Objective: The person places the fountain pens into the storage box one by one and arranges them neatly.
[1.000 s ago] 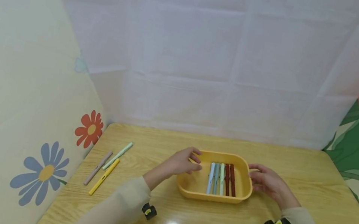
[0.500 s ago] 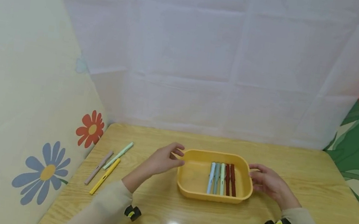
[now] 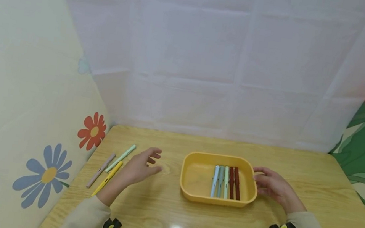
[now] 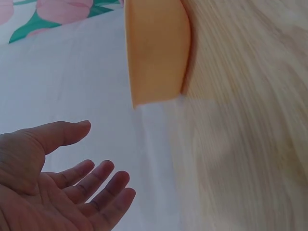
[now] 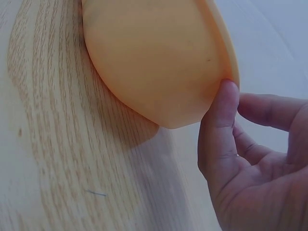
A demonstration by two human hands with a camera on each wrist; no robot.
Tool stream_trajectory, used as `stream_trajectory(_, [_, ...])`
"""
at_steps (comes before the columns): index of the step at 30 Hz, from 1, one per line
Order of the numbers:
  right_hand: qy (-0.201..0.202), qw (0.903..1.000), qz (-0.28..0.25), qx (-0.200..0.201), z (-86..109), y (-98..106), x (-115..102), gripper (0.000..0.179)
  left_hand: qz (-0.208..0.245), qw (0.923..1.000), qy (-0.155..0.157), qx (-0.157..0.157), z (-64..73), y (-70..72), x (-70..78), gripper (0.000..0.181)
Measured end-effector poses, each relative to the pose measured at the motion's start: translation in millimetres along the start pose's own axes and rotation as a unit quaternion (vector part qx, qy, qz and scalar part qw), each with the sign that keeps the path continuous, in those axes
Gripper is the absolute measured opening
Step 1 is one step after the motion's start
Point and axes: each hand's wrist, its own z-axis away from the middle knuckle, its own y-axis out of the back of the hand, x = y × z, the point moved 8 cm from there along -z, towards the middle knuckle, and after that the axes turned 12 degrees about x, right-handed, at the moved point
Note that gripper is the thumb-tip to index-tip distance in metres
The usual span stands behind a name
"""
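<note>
Fingers spread and loosely bent, my left hand is over the table between the yellow tray and the loose pens, holding nothing. Its palm and fingers show bare in the left wrist view. Close to its wrist lie a yellow pen, a mint pen and a mauve pen; the yellow one is partly covered by the forearm. My right hand holds the right end of the yellow tray, thumb on the outer wall and forefinger at the rim. Inside, a light blue pen lies among several pens.
In the tray, a grey-blue pen, a mint-green pen and two dark red pens lie side by side, right of the middle. The wooden table ends at a white cloth behind. A flowered wall borders the left.
My left hand has moved left, from over the tray's left end to beside the loose pens. The right hand and the tray have stayed in place.
</note>
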Motion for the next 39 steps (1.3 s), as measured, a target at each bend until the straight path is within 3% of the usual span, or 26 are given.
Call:
stream_trajectory(10, [0.0,0.9999,0.009,0.012,-1.2,3,-1,0.047,-0.031,0.9991,0.02,0.021,16.0,25.5,-31.1,0.058])
stream_trajectory(21, [0.005,0.9999,-0.004,0.013,-0.1,0,0,0.043,-0.06,0.9953,0.07,0.03,27.5,42.0,-65.7,0.06])
stream_trajectory(30, [0.008,0.9999,-0.004,0.014,-0.3,0,2,0.04,-0.078,0.9923,0.09,0.032,35.1,52.5,-85.6,0.058])
stream_trajectory(39, [0.008,0.9998,-0.008,0.017,-2.2,1,4,0.042,-0.097,0.9897,0.101,0.033,34.8,54.1,-101.3,0.062])
